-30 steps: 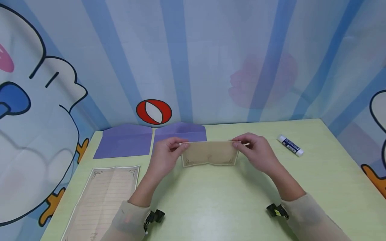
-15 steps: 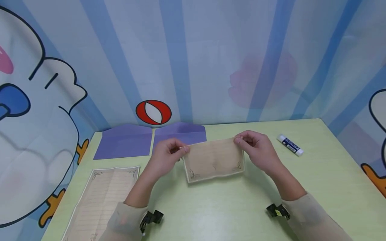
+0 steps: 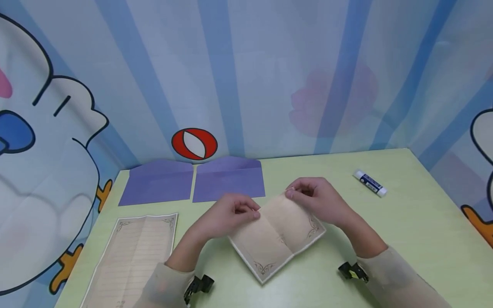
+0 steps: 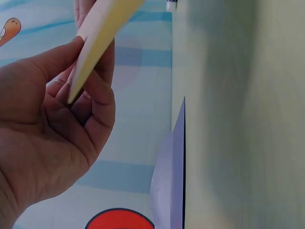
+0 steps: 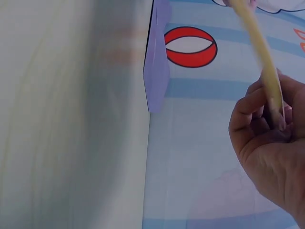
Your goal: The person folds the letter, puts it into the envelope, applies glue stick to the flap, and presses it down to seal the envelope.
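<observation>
Both hands hold one cream sheet of letter paper [image 3: 269, 239] with a white edge and dark corner scrolls, tilted above the table. A crease runs across its middle. My left hand [image 3: 231, 216] pinches its upper left edge between thumb and fingers. At the top corner my right hand [image 3: 321, 201] pinches it the same way. In the left wrist view the sheet [image 4: 97, 45] shows nearly edge-on between the fingers. From the right wrist view it appears as a thin yellowish strip [image 5: 259, 45] in the right hand [image 5: 271, 138].
Two purple envelopes [image 3: 155, 186], [image 3: 229, 182] lie side by side at the table's back left. A lined sheet of letter paper [image 3: 132, 256] lies at the front left. At the back right is a glue stick [image 3: 369, 183]. A printed cloth backdrop [image 3: 265, 77] stands behind the table [image 3: 416, 222].
The held paper has come down and toward me and turned so that one corner points to the front. Both hands have moved with it, the left one to the right and lower.
</observation>
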{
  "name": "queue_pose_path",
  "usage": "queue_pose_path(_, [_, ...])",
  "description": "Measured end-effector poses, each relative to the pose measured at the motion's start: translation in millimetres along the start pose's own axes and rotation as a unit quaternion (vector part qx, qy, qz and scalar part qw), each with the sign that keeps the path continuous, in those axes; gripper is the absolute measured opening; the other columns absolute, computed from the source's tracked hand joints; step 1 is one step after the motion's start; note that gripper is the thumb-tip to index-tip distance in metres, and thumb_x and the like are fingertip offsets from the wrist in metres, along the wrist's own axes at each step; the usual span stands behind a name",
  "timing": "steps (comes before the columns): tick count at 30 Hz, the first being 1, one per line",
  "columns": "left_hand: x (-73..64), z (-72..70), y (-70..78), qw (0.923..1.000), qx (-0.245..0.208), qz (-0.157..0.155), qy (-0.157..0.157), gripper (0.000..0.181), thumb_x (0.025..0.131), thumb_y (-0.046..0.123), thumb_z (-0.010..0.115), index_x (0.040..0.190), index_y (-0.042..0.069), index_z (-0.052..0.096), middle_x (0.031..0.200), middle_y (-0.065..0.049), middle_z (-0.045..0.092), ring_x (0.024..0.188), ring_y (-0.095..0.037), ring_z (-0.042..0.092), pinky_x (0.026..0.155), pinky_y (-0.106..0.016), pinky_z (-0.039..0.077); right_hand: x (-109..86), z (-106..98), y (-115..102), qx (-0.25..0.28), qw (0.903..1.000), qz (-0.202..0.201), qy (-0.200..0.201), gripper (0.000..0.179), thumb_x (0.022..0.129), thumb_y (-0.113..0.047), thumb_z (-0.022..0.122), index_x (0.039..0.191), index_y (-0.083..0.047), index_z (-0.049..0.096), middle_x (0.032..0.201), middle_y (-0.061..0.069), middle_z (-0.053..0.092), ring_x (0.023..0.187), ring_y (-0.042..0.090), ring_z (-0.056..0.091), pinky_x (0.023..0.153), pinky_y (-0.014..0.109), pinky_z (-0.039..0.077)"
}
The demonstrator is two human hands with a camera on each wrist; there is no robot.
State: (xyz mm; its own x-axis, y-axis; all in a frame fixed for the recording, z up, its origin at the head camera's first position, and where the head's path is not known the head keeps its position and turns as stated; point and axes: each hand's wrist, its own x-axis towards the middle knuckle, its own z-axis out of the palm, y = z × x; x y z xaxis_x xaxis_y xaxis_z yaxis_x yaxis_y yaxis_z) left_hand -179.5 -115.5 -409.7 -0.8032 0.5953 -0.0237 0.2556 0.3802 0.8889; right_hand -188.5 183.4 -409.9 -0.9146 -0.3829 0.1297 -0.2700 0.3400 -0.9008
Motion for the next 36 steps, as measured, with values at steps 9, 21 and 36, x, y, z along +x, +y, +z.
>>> queue_pose_path(9, [0.8,11.7,3.2,0.9977,0.01,-0.044,0.051,0.014,0.104,0.024,0.072,0.097,0.013,0.077,0.075,0.003,0.071,0.065,-0.014,0.062,0.061,-0.032,0.052,0.3,1.9,0.6,0.019,0.9978,0.05,0.04,0.025,0.104,-0.032,0.072,0.116,-0.01,0.075,0.092,0.009,0.074,0.073,0.025,0.066,0.059,0.034,0.057])
queue_pose_path(21, [8.9,7.3,-2.3,0.9399,-0.18,-0.116,0.266,0.022,0.103,0.023,0.073,0.098,0.002,0.071,0.072,-0.004,0.063,0.064,-0.018,0.052,0.055,-0.027,0.042,2.5,1.5,3.3,0.158,0.9762,0.149,0.007,0.05,0.105,-0.028,0.071,0.138,0.007,0.057,0.101,0.012,0.075,0.083,0.023,0.069,0.077,0.039,0.062])
queue_pose_path(36, [8.2,4.4,-1.7,0.923,-0.287,-0.094,0.238,0.024,0.105,0.01,0.066,0.129,0.005,0.066,0.079,-0.007,0.071,0.061,-0.016,0.062,0.053,-0.025,0.05,2.5,10.8,6.6,0.24,0.9611,0.125,0.054,0.024,0.108,-0.011,0.061,0.126,0.005,0.062,0.101,0.01,0.078,0.078,0.015,0.072,0.07,0.029,0.061])
